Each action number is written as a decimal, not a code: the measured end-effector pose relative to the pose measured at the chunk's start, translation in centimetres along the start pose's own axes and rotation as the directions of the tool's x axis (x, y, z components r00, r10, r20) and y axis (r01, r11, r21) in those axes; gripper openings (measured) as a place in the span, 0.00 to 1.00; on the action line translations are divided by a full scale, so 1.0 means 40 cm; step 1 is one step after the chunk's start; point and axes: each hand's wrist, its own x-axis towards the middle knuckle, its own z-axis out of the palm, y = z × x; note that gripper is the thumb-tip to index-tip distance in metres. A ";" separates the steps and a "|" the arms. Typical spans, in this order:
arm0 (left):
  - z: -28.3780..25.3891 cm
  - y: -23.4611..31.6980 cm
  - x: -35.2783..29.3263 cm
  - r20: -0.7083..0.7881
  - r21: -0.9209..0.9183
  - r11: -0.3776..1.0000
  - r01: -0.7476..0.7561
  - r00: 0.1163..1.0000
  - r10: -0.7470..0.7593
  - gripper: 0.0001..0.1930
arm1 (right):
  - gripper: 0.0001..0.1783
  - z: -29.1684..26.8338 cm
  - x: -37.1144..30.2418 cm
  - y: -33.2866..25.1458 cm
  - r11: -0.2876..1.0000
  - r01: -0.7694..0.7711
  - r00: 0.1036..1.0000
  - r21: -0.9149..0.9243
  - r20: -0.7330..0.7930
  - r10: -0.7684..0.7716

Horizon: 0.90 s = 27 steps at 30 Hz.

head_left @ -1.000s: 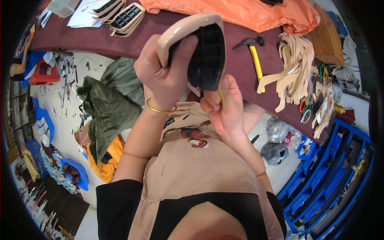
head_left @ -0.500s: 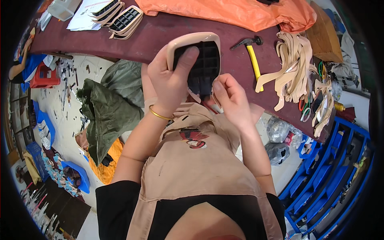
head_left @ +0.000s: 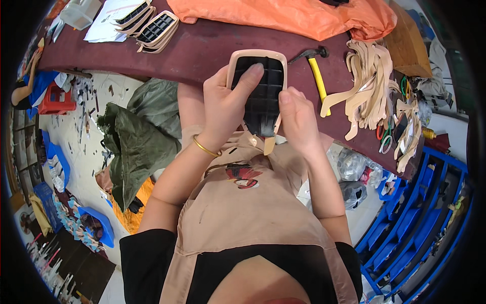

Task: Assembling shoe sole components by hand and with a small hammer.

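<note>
A black, gridded, sole-shaped piece (head_left: 264,93) with a beige strip (head_left: 260,52) around its edge is held above my lap, at the table's near edge. My left hand (head_left: 226,104) grips it from the left, the thumb lying across the black grid and the other fingers hidden beneath. On the right side, my right hand (head_left: 297,119) is closed, thumb and fingers pressing the strip against the edge. Two strip ends hang at the narrow bottom, and the right one (head_left: 269,146) stands off from the piece.
On the maroon table (head_left: 200,45) lie a hammer (head_left: 318,76) with a yellow handle, a heap of beige strips (head_left: 367,86) and an orange sheet (head_left: 283,17). Similar rimmed pieces (head_left: 159,29) are stacked far left. Blue racks (head_left: 420,218) stand at right, a green sack (head_left: 134,147) at left.
The piece has shifted right and slightly nearer, and tilted so more of its grid shows. My right hand has slid up its right edge. A loose strip end now shows at the bottom.
</note>
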 end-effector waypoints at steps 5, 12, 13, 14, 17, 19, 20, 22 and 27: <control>-0.012 -0.007 -0.001 0.115 0.209 0.977 0.050 0.991 -0.075 0.11 | 0.22 -0.008 0.030 0.015 0.979 -0.044 0.995 0.198 -0.074 0.060; -0.014 -0.029 0.008 0.167 0.125 0.981 0.152 0.971 -0.172 0.12 | 0.33 -0.048 0.064 -0.018 0.861 -0.315 0.948 0.400 0.170 0.269; -0.016 -0.029 0.010 0.166 0.125 0.980 0.152 0.971 -0.172 0.12 | 0.33 -0.066 0.068 -0.010 0.875 -0.340 0.936 0.345 0.215 0.279; -0.018 -0.029 0.013 0.158 0.150 0.977 0.153 0.972 -0.176 0.12 | 0.33 -0.061 0.071 -0.012 0.893 -0.372 0.924 0.253 0.199 0.328; -0.019 -0.042 0.020 0.143 0.206 0.975 0.085 0.983 -0.116 0.11 | 0.30 -0.013 0.056 -0.014 0.825 -0.296 0.954 0.481 0.119 0.274; -0.018 -0.030 0.021 -0.032 0.158 0.980 -0.124 0.991 0.131 0.11 | 0.28 -0.007 0.026 0.029 0.853 -0.287 0.955 0.435 0.200 0.220; -0.014 -0.009 0.027 -0.056 0.081 0.984 -0.159 0.985 0.164 0.11 | 0.29 -0.003 0.005 0.036 0.800 -0.377 0.924 0.467 0.255 0.287; -0.022 0.001 0.040 -0.053 0.100 0.968 -0.230 0.970 0.236 0.10 | 0.30 0.026 -0.030 0.025 0.653 -0.447 0.893 0.612 0.349 0.284; -0.022 -0.011 0.043 -0.052 0.294 0.828 -0.478 0.857 0.513 0.08 | 0.29 0.050 -0.042 -0.014 0.540 -0.397 0.918 0.742 0.313 0.245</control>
